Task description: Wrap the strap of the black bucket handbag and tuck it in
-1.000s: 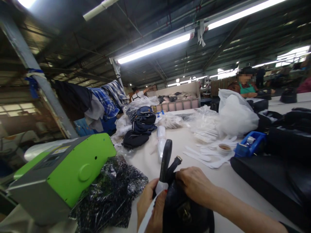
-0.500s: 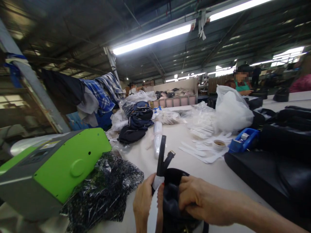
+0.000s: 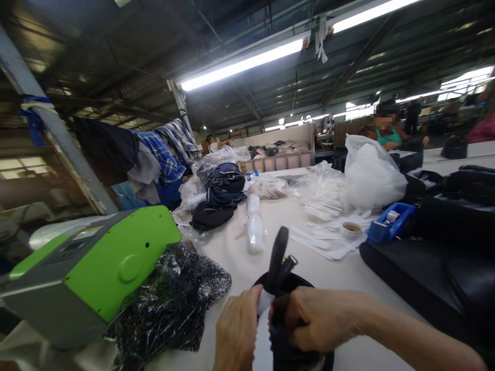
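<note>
At the table's near edge, my left hand (image 3: 237, 330) is closed with its thumb and fingers around a white strip with a scalloped edge (image 3: 263, 337) at the base of a black strap (image 3: 279, 250). The strap stands up, and a shorter end with a metal buckle (image 3: 294, 260) sits beside it. Both belong to or lie against a dark bag (image 3: 305, 280), which is mostly hidden under my hands. Curled fingers of my right hand (image 3: 323, 319) grip the bag close to the strip; their tips are hidden.
A green and grey machine (image 3: 131, 263) and crumpled black plastic (image 3: 170, 293) are at left. Ahead lie a plastic-wrapped roll (image 3: 255, 232), backpacks (image 3: 222, 193) and white strips (image 3: 320, 242). A blue tape dispenser (image 3: 392, 221) and black bags (image 3: 433, 273) stand right. A co-worker (image 3: 389, 135) sits beyond.
Strap and buckle have moved right and lower, the strap leaning more. My left hand has shifted right with the white strip, nearer my right hand. The co-worker's arms have moved.
</note>
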The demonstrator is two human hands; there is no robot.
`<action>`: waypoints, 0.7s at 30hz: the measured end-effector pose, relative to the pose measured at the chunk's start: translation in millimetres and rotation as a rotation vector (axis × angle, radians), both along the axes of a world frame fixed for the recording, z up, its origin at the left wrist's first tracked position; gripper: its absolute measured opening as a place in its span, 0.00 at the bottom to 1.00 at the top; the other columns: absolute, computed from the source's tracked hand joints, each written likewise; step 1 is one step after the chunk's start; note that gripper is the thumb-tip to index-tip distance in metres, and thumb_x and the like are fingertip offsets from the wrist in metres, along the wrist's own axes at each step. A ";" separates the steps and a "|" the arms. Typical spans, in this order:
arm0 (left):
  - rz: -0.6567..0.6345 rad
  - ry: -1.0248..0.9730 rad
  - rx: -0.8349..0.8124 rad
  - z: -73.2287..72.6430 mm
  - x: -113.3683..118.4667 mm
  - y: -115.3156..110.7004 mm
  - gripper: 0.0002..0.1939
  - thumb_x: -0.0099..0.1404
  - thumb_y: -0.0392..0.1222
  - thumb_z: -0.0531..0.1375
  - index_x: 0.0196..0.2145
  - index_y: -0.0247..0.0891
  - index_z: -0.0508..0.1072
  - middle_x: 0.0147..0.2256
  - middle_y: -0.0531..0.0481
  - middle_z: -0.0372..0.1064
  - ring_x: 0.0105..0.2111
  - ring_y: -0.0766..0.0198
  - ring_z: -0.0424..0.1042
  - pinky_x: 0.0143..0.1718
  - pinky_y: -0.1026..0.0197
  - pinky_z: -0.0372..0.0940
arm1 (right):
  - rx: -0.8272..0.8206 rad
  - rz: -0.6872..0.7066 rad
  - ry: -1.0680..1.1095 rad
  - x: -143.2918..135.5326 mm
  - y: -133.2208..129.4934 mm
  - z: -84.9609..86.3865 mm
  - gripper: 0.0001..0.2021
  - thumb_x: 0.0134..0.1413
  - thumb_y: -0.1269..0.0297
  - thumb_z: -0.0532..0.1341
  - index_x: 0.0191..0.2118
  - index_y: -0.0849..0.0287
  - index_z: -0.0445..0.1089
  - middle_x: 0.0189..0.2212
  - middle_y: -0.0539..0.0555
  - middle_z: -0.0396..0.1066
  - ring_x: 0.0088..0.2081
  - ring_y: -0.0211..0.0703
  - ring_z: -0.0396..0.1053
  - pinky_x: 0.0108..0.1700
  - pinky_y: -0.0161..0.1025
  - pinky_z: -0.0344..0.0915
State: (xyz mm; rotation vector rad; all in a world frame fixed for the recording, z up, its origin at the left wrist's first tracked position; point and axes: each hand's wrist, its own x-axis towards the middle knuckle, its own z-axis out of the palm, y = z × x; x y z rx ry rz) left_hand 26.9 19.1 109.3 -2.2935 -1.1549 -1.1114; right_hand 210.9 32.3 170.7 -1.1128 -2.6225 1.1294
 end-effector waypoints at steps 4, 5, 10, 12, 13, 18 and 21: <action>-0.227 0.103 -0.150 0.4 -7.5 4.5 0.11 0.69 0.39 0.45 0.47 0.38 0.59 0.30 0.48 0.71 0.28 0.61 0.73 0.27 0.65 0.63 | -0.066 -0.092 -0.058 -4.1 -1.2 5.1 0.11 0.38 0.73 0.54 0.13 0.58 0.53 0.11 0.43 0.51 0.15 0.32 0.49 0.15 0.30 0.45; -0.206 0.118 -0.235 0.6 -8.6 6.0 0.11 0.68 0.39 0.45 0.47 0.38 0.60 0.30 0.48 0.71 0.27 0.61 0.73 0.25 0.64 0.62 | -0.049 -0.083 -0.037 -4.2 -1.5 4.9 0.11 0.38 0.73 0.54 0.13 0.58 0.53 0.11 0.43 0.51 0.15 0.32 0.49 0.15 0.30 0.45; -0.104 0.369 -0.477 10.3 -7.8 17.7 0.13 0.58 0.30 0.48 0.40 0.38 0.65 0.31 0.45 0.71 0.25 0.56 0.73 0.18 0.61 0.57 | 0.033 -0.041 0.131 -1.1 -0.6 0.6 0.09 0.36 0.77 0.51 0.14 0.60 0.53 0.12 0.43 0.50 0.16 0.30 0.49 0.18 0.29 0.44; -0.106 0.494 -0.527 17.4 -3.7 22.6 0.15 0.53 0.27 0.51 0.39 0.37 0.66 0.30 0.45 0.72 0.26 0.53 0.73 0.18 0.61 0.56 | 0.040 -0.065 0.140 1.2 -0.2 -1.8 0.11 0.37 0.76 0.52 0.13 0.59 0.51 0.11 0.42 0.48 0.15 0.30 0.47 0.18 0.29 0.44; -0.102 0.547 -0.554 20.6 -0.9 24.5 0.16 0.51 0.27 0.51 0.38 0.36 0.66 0.29 0.44 0.72 0.25 0.52 0.73 0.18 0.62 0.56 | 0.039 -0.078 0.133 2.5 -0.1 -3.4 0.12 0.39 0.75 0.53 0.13 0.59 0.51 0.11 0.42 0.47 0.15 0.30 0.47 0.18 0.29 0.44; -0.144 0.561 -0.586 27.1 8.3 29.1 0.16 0.47 0.24 0.50 0.33 0.36 0.67 0.26 0.43 0.72 0.21 0.51 0.71 0.18 0.62 0.59 | 0.099 -0.105 0.155 8.7 -0.5 -14.1 0.11 0.46 0.70 0.54 0.16 0.60 0.58 0.15 0.44 0.55 0.20 0.32 0.54 0.24 0.29 0.52; -0.286 0.484 -0.629 28.6 4.5 29.8 0.14 0.52 0.25 0.50 0.32 0.38 0.69 0.25 0.46 0.71 0.23 0.56 0.72 0.22 0.64 0.63 | 0.221 -0.057 0.210 10.4 -0.8 -20.3 0.10 0.48 0.69 0.54 0.19 0.59 0.61 0.20 0.46 0.60 0.24 0.34 0.58 0.30 0.29 0.57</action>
